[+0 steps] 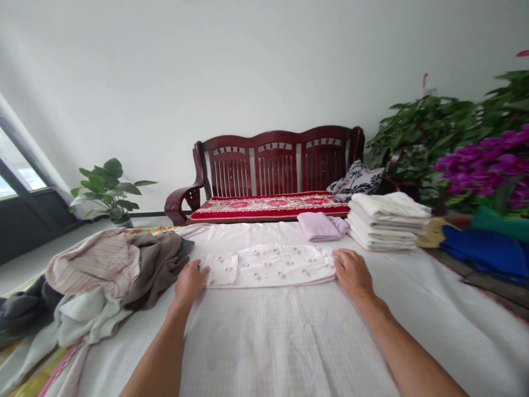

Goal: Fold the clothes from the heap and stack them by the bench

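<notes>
A pale pink flowered cloth [273, 265], folded into a long strip, lies across the white checked sheet [268, 336] in front of me. My left hand [190, 281] rests at the strip's left end, fingers curled over its edge. My right hand [350, 272] lies flat on the strip's right end, fingers stretched out. Neither hand lifts the cloth.
A heap of unfolded clothes [103, 275] lies at the left. A folded lilac cloth [321, 226] and a stack of folded white cloths [386, 219] sit at the back right. Behind stand a red wooden bench [273, 182], potted plants [108, 190] and purple flowers [487, 165].
</notes>
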A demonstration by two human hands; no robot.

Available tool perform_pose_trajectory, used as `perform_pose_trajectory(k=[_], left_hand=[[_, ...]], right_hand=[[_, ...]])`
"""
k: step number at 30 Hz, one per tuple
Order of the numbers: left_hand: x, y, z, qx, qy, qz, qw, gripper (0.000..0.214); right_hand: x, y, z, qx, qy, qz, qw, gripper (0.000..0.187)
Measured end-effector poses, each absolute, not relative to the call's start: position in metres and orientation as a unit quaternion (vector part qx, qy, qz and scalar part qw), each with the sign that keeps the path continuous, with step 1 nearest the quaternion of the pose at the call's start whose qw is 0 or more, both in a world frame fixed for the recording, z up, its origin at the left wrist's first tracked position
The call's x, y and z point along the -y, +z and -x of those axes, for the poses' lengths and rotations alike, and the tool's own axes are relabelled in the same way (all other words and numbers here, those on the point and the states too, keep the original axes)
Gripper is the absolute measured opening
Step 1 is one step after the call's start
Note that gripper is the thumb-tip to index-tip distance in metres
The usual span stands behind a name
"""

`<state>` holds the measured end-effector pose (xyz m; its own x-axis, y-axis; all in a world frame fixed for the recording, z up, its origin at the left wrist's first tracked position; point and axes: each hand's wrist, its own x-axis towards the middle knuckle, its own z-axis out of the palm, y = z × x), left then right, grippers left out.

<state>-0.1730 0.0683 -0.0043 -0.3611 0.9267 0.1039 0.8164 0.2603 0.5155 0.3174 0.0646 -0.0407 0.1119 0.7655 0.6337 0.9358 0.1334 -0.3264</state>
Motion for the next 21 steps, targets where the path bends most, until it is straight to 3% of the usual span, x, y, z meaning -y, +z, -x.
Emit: perform_pose_trajectory(k=[6,14,21], left_hand=[[-0.075,0.0,0.17,-0.753,0.285,-0.551,0.222,0.03],[-0.061,0.041,0.135,-0.651,0.398,-0.526,0.376,0.042],[-0.063,0.061,0.069,-0.595,0.406,-0.554,0.416,0.046]], right_hand=[[-0.066,-0.041,-0.318,0.644,-0.103,0.656,0.38,0.028],[-0.068,-0.043,-0.319,0.628,-0.087,0.654,0.413,0.03],[-0.067,-0.042,-0.317,0.625,-0.083,0.651,0.423,0.03]])
